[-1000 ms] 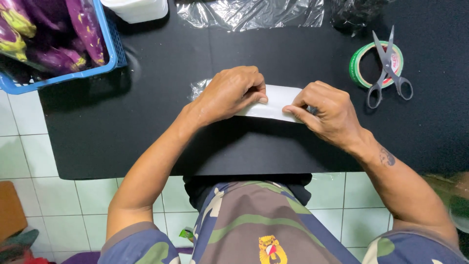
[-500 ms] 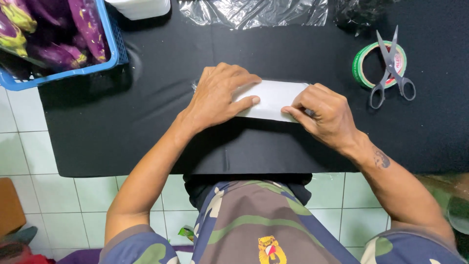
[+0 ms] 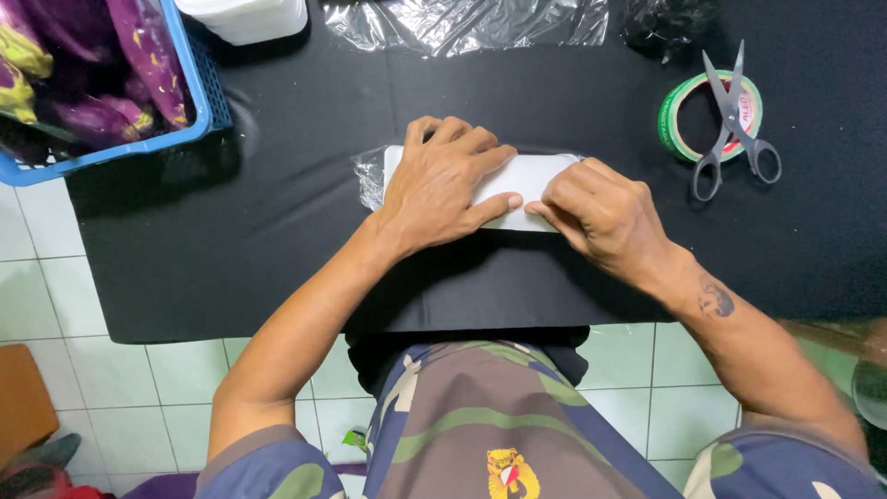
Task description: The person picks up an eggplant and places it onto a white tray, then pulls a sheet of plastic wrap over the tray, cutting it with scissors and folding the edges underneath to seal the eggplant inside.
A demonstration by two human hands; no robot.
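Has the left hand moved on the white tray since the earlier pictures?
Yes. The left hand now lies flatter on the white tray, fingers spread farther toward the scissors.

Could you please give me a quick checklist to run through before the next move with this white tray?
1. Left hand flat on the white tray: ok.
2. Right hand gripping the tray's right end: ok.
3. Clear film around the tray: shows at the left end; elsewhere cannot tell.
4. Scissors within reach, lying on the green tape roll: ok.
5. Tray's contents: cannot tell, hands cover it.
6. Spare plastic sheet at the far edge: ok.
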